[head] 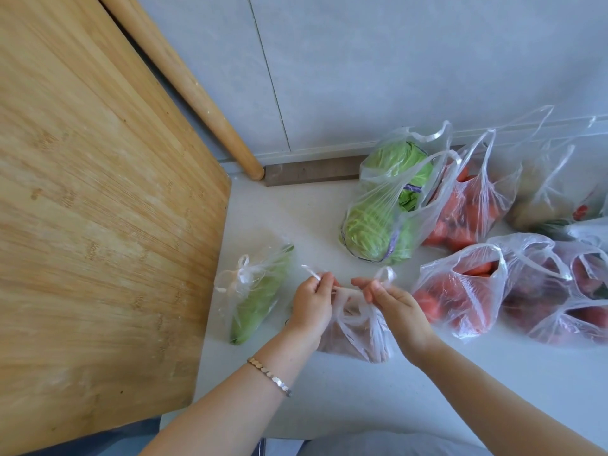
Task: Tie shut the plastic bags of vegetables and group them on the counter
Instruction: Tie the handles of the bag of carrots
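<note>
Rightmost bags (592,205) cut by edge

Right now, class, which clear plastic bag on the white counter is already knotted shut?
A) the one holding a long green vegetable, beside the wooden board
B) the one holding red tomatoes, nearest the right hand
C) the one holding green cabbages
A: the clear plastic bag with the long green vegetable has a tied knot at its neck; the cabbage bag and tomato bag have open handles.
</note>
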`<state>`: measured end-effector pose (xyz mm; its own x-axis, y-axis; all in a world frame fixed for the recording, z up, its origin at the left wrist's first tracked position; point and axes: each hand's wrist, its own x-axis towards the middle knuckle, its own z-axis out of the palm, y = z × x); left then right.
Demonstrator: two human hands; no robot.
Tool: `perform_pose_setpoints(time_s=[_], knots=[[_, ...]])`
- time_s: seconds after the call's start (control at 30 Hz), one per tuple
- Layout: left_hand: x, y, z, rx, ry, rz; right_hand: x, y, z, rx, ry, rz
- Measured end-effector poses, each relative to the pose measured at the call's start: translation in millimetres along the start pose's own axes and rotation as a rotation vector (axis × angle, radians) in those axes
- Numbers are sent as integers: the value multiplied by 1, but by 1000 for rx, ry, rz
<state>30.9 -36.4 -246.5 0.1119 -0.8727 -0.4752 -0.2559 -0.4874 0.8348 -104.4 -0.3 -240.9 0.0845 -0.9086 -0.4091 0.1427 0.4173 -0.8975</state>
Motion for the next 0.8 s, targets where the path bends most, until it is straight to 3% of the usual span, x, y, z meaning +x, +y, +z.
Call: perform_pose_setpoints(time_s=[0.1,0.17,0.27,0.4,0.53,0.67,0.8], knots=[[8,-14,-2,4,53,-62,-4,16,-8,105,57,51],[6,-21,-4,177,90,5,-8,22,-9,56,137,54],[0,-33,-9,481,24,263,-12,27,-7,-321,168,-126],[0,-57,-18,657,-54,413,-6,58,-4,-823,-55,-145],[10,-75,-12,824,-45,542,9,85,-3,-1168,42,-251],[20,-82,-8,972,-7,678,21,93,-4,-1346,107,-332],[23,-89,-4,991,2,808,26,94,-3,-1360,117,-325]])
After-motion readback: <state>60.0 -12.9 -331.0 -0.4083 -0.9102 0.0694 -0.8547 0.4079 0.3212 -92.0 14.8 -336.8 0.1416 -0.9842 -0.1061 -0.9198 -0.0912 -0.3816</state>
